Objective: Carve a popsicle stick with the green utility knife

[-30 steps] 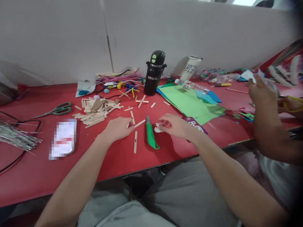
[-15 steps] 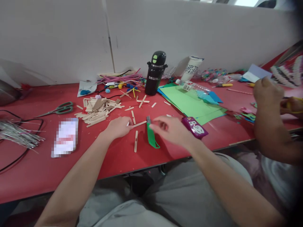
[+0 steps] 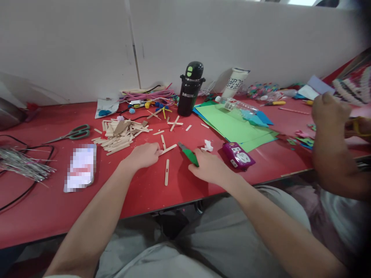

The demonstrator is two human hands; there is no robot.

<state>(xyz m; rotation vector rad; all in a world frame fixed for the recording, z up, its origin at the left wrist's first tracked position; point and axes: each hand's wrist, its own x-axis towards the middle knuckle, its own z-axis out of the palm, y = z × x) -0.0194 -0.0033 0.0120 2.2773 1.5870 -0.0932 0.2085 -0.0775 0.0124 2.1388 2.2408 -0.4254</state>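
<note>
My right hand (image 3: pixel 209 168) is closed round the handle of a green utility knife (image 3: pixel 188 153), whose blade end points up and to the left over the red table (image 3: pixel 145 189). My left hand (image 3: pixel 143 155) rests on the table with its fingers curled, the fingertips pressing the near end of a wooden craft stick (image 3: pixel 168 149). A second stick (image 3: pixel 167 172) lies loose between my hands. A small crumpled white scrap (image 3: pixel 207 145) sits just beyond my right hand.
A heap of wooden sticks (image 3: pixel 118 136), scissors (image 3: pixel 71 134), a phone (image 3: pixel 79 166) and silver tinsel (image 3: pixel 23 165) lie at the left. A black bottle (image 3: pixel 189 89), green paper (image 3: pixel 232 125) and a purple gadget (image 3: pixel 238 154) lie ahead. Another person's hand (image 3: pixel 329 116) works at the right.
My right hand dropped the white scrap, moved down onto the green knife and gripped it; the knife has turned and lifted. My left hand stayed on the stick.
</note>
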